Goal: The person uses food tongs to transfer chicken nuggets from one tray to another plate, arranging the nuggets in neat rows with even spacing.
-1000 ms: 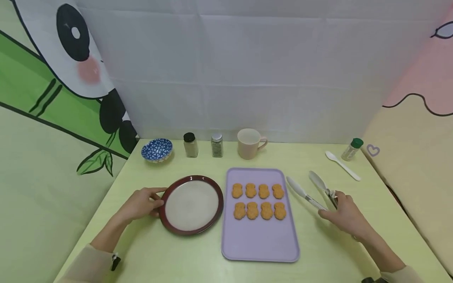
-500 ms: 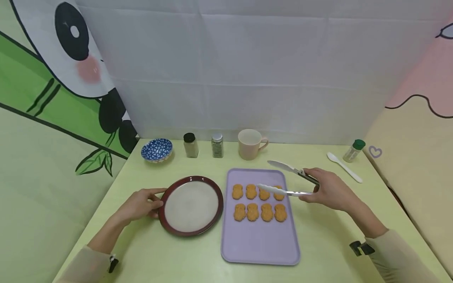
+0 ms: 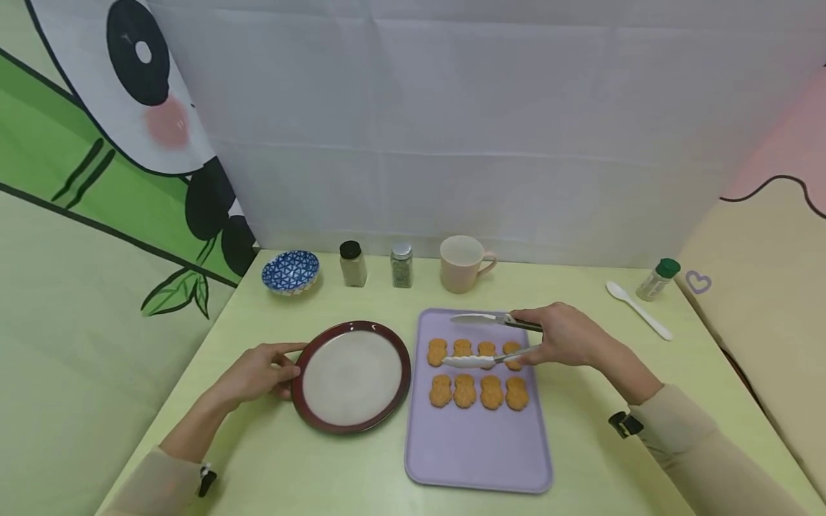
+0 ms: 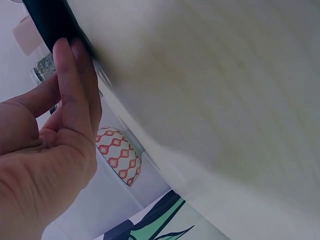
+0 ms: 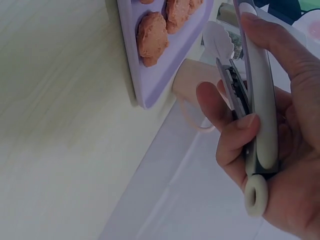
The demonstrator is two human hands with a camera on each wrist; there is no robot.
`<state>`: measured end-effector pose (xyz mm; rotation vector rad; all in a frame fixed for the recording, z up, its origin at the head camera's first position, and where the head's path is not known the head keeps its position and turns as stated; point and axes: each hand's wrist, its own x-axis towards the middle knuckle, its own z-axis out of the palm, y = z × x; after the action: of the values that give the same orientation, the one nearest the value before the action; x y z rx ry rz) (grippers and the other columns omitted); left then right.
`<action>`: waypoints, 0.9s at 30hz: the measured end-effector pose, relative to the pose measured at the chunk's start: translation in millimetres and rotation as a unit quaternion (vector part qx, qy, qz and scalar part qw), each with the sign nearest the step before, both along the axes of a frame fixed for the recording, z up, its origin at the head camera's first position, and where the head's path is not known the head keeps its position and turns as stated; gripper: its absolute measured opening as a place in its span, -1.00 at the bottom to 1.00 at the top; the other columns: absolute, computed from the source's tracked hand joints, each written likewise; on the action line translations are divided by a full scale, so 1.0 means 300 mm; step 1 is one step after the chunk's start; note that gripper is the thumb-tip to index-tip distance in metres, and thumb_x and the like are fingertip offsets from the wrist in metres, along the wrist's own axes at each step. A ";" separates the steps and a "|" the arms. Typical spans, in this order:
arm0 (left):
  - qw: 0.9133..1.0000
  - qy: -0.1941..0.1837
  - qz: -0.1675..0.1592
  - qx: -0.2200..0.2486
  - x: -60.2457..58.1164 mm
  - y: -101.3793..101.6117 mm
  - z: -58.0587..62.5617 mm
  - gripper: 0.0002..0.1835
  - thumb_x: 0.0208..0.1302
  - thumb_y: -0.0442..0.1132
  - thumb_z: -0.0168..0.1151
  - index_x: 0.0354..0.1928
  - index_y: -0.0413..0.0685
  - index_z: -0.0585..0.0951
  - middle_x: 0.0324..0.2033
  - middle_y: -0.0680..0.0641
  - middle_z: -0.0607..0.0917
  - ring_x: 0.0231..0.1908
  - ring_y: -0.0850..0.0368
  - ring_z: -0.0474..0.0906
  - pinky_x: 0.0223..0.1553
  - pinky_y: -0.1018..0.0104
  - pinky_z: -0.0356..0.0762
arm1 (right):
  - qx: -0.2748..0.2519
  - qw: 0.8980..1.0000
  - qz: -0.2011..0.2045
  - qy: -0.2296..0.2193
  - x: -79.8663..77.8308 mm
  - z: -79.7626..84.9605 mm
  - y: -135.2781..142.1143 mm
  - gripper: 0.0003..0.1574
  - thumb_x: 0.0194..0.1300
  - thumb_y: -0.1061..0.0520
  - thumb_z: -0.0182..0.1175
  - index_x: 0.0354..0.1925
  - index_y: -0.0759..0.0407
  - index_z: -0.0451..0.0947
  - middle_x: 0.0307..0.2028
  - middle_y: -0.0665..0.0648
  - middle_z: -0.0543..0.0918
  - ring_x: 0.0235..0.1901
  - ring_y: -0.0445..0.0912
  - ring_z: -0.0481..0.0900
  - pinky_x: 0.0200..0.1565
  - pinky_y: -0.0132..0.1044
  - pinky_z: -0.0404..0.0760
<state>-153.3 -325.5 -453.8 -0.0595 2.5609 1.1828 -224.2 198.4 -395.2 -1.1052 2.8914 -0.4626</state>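
My left hand (image 3: pixel 261 373) holds the left rim of a round plate (image 3: pixel 351 376) with a brown border and pale centre. In the left wrist view its fingers (image 4: pixel 72 90) lie against the dark plate edge. My right hand (image 3: pixel 568 333) grips a pair of tongs (image 3: pixel 471 362), metal with pale scalloped tips, their arms spread apart. The tongs reach leftward over a lilac tray (image 3: pixel 477 459), overlapping the far row of golden nuggets (image 3: pixel 437 351); a nearer row of nuggets (image 3: pixel 464 391) lies in front. The right wrist view shows fingers around the tongs' grey handle (image 5: pixel 265 110). Nothing is between the tips.
Along the back stand a blue patterned bowl (image 3: pixel 290 272), a black-capped jar (image 3: pixel 352 265), a silver-capped jar (image 3: pixel 401 266) and a pink mug (image 3: pixel 461 265). A white spoon (image 3: pixel 639 310) and a green-capped jar (image 3: pixel 657 281) are at the back right. A wall cloth rises behind the table.
My right hand has carried the tongs from the table right of the tray leftward until they are over the far nuggets. My left hand stays at the plate rim.
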 end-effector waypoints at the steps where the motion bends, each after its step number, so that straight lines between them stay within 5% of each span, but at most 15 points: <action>1: 1.000 0.000 -0.001 0.003 0.001 0.001 0.003 -0.45 0.28 -0.32 0.19 0.31 -0.08 0.38 -0.34 -0.12 0.63 -0.54 0.01 0.62 -0.57 0.32 0.41 | 0.002 1.000 0.002 -0.002 -0.001 0.004 -0.005 0.08 -0.21 -0.49 0.36 0.16 0.13 0.52 -0.13 0.02 0.68 -0.26 -0.16 0.60 -0.22 -0.17 0.53; 6: 1.000 0.000 -0.003 0.008 0.007 0.002 0.011 -0.45 0.27 -0.34 0.18 0.31 -0.11 0.37 -0.35 -0.12 0.63 -0.54 0.00 0.62 -0.57 0.33 0.41 | 0.020 1.000 0.010 -0.008 -0.015 0.011 -0.041 0.07 -0.23 -0.51 0.35 0.16 0.05 0.53 -0.16 -0.01 0.68 -0.26 -0.17 0.59 -0.21 -0.15 0.52; 14: 1.000 -0.007 0.001 0.014 0.013 0.000 0.007 -0.45 0.27 -0.35 0.18 0.32 -0.10 0.37 -0.36 -0.13 0.63 -0.54 0.01 0.62 -0.57 0.34 0.43 | 0.058 0.998 0.025 -0.009 -0.033 0.026 -0.101 -0.17 -0.17 -0.18 0.47 0.13 0.00 0.56 -0.19 -0.02 0.68 -0.32 -0.18 0.56 -0.27 -0.15 0.53; 27: 1.000 -0.010 -0.001 0.021 0.004 0.002 0.014 -0.45 0.27 -0.36 0.17 0.32 -0.09 0.37 -0.35 -0.13 0.62 -0.54 -0.02 0.62 -0.57 0.31 0.45 | 0.091 0.995 0.029 -0.009 -0.066 0.047 -0.128 -0.23 -0.14 -0.16 0.47 0.09 0.00 0.59 -0.36 -0.06 0.65 -0.51 -0.18 0.38 -0.41 -0.23 0.44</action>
<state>-152.2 -325.0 -449.5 -0.0602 2.5164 1.2297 -243.9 160.1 -381.3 -1.1461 2.8091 -0.2018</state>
